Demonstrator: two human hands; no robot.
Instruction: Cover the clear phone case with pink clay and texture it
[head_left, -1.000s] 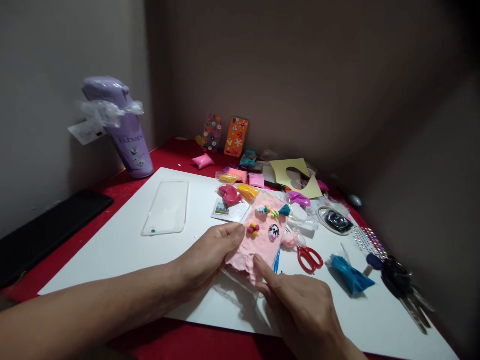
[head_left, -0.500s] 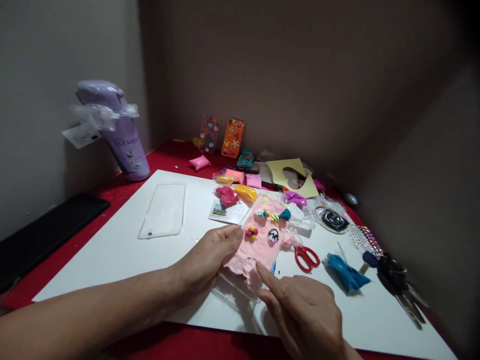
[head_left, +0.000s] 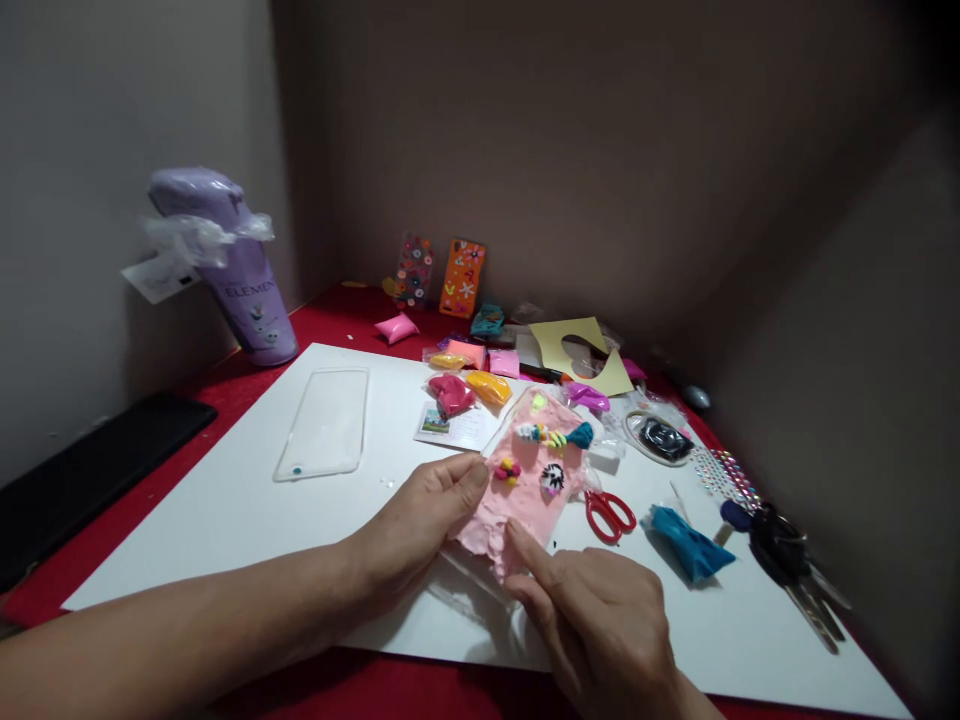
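Observation:
A phone case covered in pink clay (head_left: 529, 485), with small coloured clay decorations on top, is held just above the white board (head_left: 247, 500). My left hand (head_left: 420, 525) grips its left edge, thumb on top and fingers underneath. My right hand (head_left: 600, 625) has its index finger stretched out, pressing the ragged pink clay at the case's near edge, with the other fingers curled in. A clear plastic wrapper lies under the case.
A clear phone case (head_left: 326, 425) lies on the board's left. Clay packets (head_left: 469, 385), red scissors (head_left: 609, 512), a blue clay bag (head_left: 686, 545), keys (head_left: 787, 565) and a yellow card (head_left: 581, 355) crowd the back right. A purple bottle (head_left: 232, 270) stands far left, beside a black slab (head_left: 90, 470).
The pink case has turned slightly and lifted a little at its far end. My right index finger stays pressed on the near clay edge. The camera has drifted slightly.

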